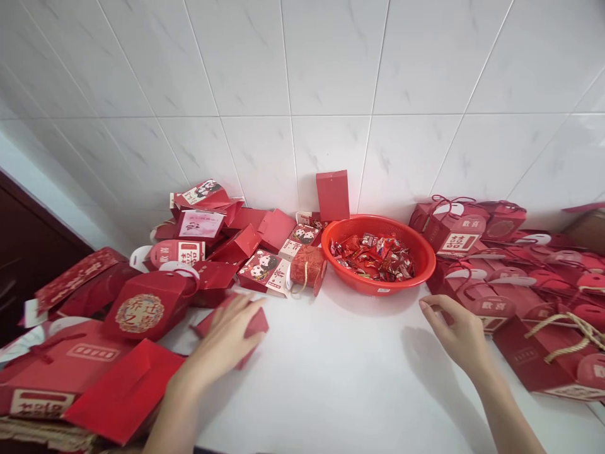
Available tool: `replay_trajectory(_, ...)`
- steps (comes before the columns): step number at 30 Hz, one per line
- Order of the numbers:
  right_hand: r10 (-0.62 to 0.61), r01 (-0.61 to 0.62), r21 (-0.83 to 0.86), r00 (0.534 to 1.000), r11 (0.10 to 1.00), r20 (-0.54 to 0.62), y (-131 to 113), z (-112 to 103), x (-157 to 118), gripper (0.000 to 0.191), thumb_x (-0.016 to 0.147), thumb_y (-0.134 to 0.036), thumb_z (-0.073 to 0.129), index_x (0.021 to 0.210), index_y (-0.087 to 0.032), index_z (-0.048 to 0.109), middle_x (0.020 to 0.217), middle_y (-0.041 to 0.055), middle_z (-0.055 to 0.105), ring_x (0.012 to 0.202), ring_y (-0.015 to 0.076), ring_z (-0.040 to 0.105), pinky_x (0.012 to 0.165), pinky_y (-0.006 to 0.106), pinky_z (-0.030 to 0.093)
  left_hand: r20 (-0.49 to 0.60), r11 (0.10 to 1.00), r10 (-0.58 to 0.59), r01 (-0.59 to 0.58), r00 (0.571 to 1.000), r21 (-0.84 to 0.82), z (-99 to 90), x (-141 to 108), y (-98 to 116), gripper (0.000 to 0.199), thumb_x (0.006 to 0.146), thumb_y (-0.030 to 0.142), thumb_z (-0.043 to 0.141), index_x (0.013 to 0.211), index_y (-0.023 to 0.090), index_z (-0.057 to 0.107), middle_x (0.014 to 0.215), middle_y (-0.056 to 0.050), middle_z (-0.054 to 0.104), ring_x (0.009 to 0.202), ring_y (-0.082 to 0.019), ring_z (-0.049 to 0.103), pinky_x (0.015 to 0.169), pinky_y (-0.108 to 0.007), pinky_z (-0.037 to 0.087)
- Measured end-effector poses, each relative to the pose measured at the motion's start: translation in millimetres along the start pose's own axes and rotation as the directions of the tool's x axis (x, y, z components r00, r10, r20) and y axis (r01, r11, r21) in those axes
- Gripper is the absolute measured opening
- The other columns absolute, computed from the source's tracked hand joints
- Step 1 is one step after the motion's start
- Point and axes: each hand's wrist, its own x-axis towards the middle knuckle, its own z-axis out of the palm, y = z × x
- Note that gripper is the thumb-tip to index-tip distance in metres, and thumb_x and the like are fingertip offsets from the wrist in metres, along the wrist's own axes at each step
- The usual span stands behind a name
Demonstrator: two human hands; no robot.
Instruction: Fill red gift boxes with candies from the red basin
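My left hand [227, 334] is over a red gift box [258, 321] on the white tabletop, with the thumb on its near side and the fingers across its top. The hand is slightly blurred, and it hides much of the box. My right hand [456, 331] hovers above the table, loosely curled, with a gap between thumb and fingers and nothing visible in them. Just beyond it stands a red plastic basket [378, 287] of wrapped candies [373, 255]. To its right are packed rows of red gift boxes [491, 306], some with cord handles.
On the left lies a jumbled pile of red boxes [149, 302], with a bright red envelope-like packet [127, 391] at its near edge. A small printed box [265, 271] and a red cylindrical box [307, 265] sit left of the basket. Behind rises a white tiled wall [331, 75].
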Motion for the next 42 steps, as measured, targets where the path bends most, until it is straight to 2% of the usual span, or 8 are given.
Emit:
replay_trajectory(5, -0.009, 0.005, 0.052, 0.996, 0.999, 0.084, -4.5, 9.7, -3.4, 0.030, 0.091, -0.046, 0.051, 0.077, -0.022, 0.064, 0.075, 0.0058, 0.072, 0.068, 0.0202, 0.068, 0.047, 0.025, 0.046, 0.070, 0.872, 0.434, -0.399, 0.898, -0.285, -6.1, -15.2, 38.0, 0.048, 0.089, 0.044, 0.062, 0.135, 0.031, 0.062, 0.148, -0.004, 0.055, 0.137, -0.028, 0.050, 0.111, -0.039, 0.044)
replay_trajectory(11, 0.001, -0.064, 0.202, 0.955, 0.977, 0.295, -24.9, 30.2, -12.5, 0.035, 0.093, -0.051, 0.049, 0.082, -0.021, 0.063, 0.074, 0.0050, 0.069, 0.067, 0.0193, 0.065, 0.062, 0.029, 0.051, -0.143, 0.850, 0.294, -0.326, 0.945, -0.412, 7.9, 16.0, 54.8, 0.041, 0.094, 0.048, 0.050, 0.121, 0.023, 0.069, 0.129, -0.009, 0.068, 0.115, -0.026, 0.065, 0.100, -0.038, 0.052)
replay_trajectory(14, 0.010, -0.179, 0.281, 0.858, 0.943, 0.514, -35.9, 42.3, -19.4, 0.040, 0.094, -0.056, 0.047, 0.096, -0.020, 0.063, 0.066, 0.0014, 0.063, 0.060, 0.0169, 0.061, 0.058, 0.028, 0.049, -0.024, 0.835, 0.295, -0.270, 0.955, -0.480, 24.8, 32.8, 64.5, 0.047, 0.095, 0.052, 0.046, 0.121, 0.021, 0.069, 0.125, -0.010, 0.070, 0.108, -0.026, 0.068, 0.091, -0.036, 0.055)
replay_trajectory(19, 0.085, -0.420, 0.220, 0.596, 0.880, 0.798, -35.3, 49.8, -24.4, 0.054, 0.092, -0.069, 0.040, 0.075, -0.020, 0.053, 0.055, -0.0013, 0.055, 0.045, 0.0115, 0.048, 0.044, 0.023, 0.039, 0.117, 0.769, 0.423, -0.287, 0.899, -0.571, 42.0, 43.0, 98.1, 0.050, 0.096, 0.055, 0.044, 0.122, 0.020, 0.068, 0.128, -0.009, 0.068, 0.114, -0.025, 0.065, 0.092, -0.032, 0.053)
replay_trajectory(24, -0.057, -0.471, 0.341, 0.519, 0.813, 0.853, -26.2, 46.1, -22.2, 0.051, 0.089, -0.068, 0.049, 0.087, -0.018, 0.059, 0.065, -0.0004, 0.059, 0.053, 0.0123, 0.053, 0.051, 0.024, 0.044, 0.167, 0.701, 0.555, -0.351, 0.815, -0.621, 44.5, 43.9, 130.4, 0.047, 0.092, 0.053, 0.054, 0.121, 0.020, 0.069, 0.126, -0.009, 0.069, 0.107, -0.024, 0.067, 0.092, -0.033, 0.052)
replay_trajectory(27, -0.109, -0.430, 0.399, 0.558, 0.810, 0.823, -25.4, 49.7, -22.4, 0.041, 0.088, -0.058, 0.057, 0.086, -0.017, 0.063, 0.066, -0.0006, 0.059, 0.057, 0.0123, 0.052, 0.056, 0.026, 0.045, 0.171, 0.701, 0.595, -0.403, 0.786, -0.589, 45.9, 45.4, 141.5, 0.039, 0.087, 0.041, 0.062, 0.118, 0.020, 0.070, 0.124, -0.008, 0.070, 0.108, -0.025, 0.067, 0.094, -0.034, 0.051)
replay_trajectory(36, -0.002, -0.213, 0.474, 0.910, 0.855, 0.414, -41.4, 29.0, 13.9, 0.040, 0.082, -0.056, 0.066, 0.071, -0.018, 0.060, 0.066, 0.0001, 0.058, 0.062, 0.0127, 0.047, 0.059, 0.026, 0.040, -0.115, 0.522, 0.618, -0.516, 0.777, -0.679, 22.2, 51.2, 159.7, 0.037, 0.084, 0.032, 0.067, 0.119, 0.022, 0.062, 0.125, -0.006, 0.068, 0.116, -0.024, 0.063, 0.101, -0.035, 0.050)
replay_trajectory(42, -0.016, -0.107, 0.323, 0.934, 0.940, 0.358, -58.2, 20.6, 33.0, 0.035, 0.087, -0.048, 0.061, 0.068, -0.018, 0.058, 0.064, -0.0002, 0.057, 0.060, 0.0122, 0.045, 0.055, 0.024, 0.037, -0.195, 0.502, 0.637, -0.593, 0.746, -0.629, 20.7, 63.2, 165.6, 0.036, 0.079, 0.013, 0.058, 0.114, 0.022, 0.058, 0.121, -0.006, 0.065, 0.112, -0.021, 0.063, 0.099, -0.035, 0.050)
